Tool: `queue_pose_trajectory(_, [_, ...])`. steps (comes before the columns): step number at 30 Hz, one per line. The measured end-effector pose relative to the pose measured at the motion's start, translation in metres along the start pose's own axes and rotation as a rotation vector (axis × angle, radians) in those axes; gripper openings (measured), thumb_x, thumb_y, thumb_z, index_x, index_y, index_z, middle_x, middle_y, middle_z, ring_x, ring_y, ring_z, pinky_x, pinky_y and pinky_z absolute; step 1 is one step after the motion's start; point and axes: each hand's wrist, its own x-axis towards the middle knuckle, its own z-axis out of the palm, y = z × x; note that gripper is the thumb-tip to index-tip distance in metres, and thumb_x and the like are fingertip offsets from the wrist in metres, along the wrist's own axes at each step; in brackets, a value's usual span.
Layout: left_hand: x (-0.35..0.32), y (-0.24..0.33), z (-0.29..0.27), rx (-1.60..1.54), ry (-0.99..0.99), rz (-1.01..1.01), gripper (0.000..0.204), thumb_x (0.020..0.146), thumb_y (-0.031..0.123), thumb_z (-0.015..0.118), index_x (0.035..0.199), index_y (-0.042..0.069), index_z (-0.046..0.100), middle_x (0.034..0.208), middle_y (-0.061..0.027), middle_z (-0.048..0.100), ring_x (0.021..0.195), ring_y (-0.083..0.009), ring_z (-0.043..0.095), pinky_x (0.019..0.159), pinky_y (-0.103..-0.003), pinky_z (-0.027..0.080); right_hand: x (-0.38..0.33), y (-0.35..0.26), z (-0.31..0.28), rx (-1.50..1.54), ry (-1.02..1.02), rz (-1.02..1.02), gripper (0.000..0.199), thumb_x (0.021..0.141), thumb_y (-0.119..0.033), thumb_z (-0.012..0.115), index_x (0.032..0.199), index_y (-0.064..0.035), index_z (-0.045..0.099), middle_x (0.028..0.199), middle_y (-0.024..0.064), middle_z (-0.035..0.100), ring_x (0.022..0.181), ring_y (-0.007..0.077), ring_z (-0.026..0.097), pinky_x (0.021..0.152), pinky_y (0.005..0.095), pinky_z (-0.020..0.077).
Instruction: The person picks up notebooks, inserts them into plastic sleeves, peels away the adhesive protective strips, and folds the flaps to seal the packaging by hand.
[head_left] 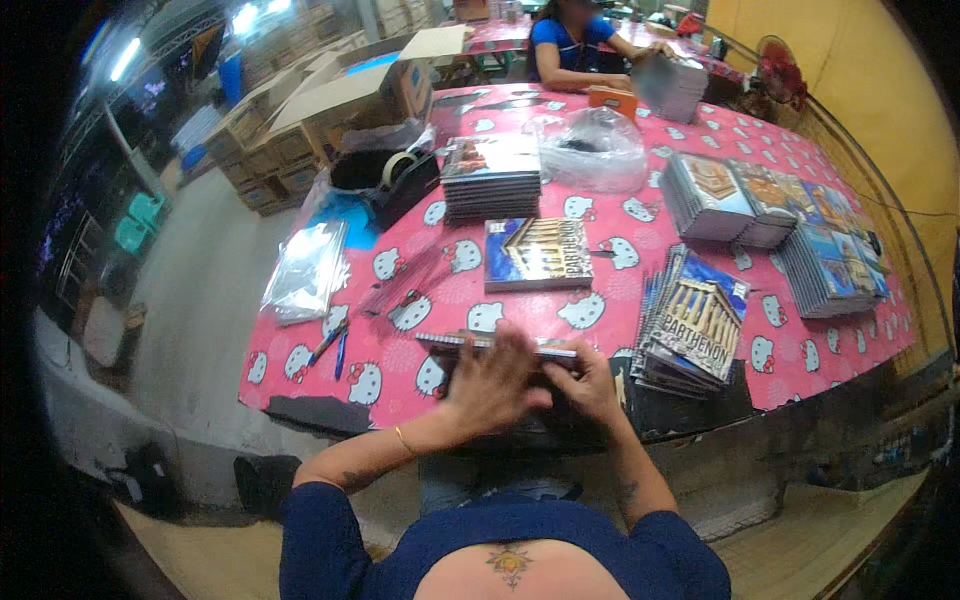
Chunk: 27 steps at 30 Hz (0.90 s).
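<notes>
while the left hand [495, 382], blurred and unclenched, lies across the spiral-bound notebooks [440, 342], the right hand [588, 386] grasps their right end.

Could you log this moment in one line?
left hand: over spiral-bound book | right hand: holding its right end | beyond: stacked books

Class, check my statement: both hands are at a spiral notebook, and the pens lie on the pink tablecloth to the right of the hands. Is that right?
Not quite: in the head view, the pens on the pink tablecloth lie to the left of the left hand and right hand. Both are indeed at a spiral notebook.
</notes>
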Motion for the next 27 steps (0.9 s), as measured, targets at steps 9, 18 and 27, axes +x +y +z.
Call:
queue_pose_trajectory(9, [0.038,-0.008,-0.014,0.215,-0.231,-0.170,0.098,0.091,0.071,0.031,0.151,-0.005,0.019,0.160,-0.0244,0.006,0.150,-0.0359,-0.004,0.115,-0.060,-0.012,0.005,-0.026,0.004,-0.014,-0.010,-0.004,0.022,0.088,-0.013,0.071,0.106,-0.0020,0.065,0.082,0.0043,0.067,0.073,0.0066,0.058,0.065,0.0257,0.0478])
queue_pose_trajectory(18, [0.044,-0.005,-0.010,0.106,-0.115,-0.071,0.090,0.093,0.066,0.033,0.151,-0.001,0.025,0.160,-0.0196,0.017,0.151,-0.0307,0.004,0.116,-0.057,-0.011,0.006,-0.042,-0.011,-0.164,-0.136,-0.028,0.026,0.091,-0.013,0.064,0.114,-0.0010,0.065,0.089,0.0183,0.069,0.079,0.0207,0.067,0.072,0.0331,0.0501])
queue_pose_trajectory(27, [0.010,0.018,-0.015,-0.166,-0.107,0.048,0.083,0.095,0.062,0.034,0.149,-0.002,0.031,0.159,-0.0188,0.022,0.150,-0.0318,0.010,0.115,-0.058,-0.010,0.006,-0.034,-0.007,-0.265,-0.098,-0.108,0.027,0.089,-0.009,0.064,0.115,-0.0009,0.064,0.095,0.0179,0.069,0.085,0.0265,0.069,0.075,0.0353,0.0512])
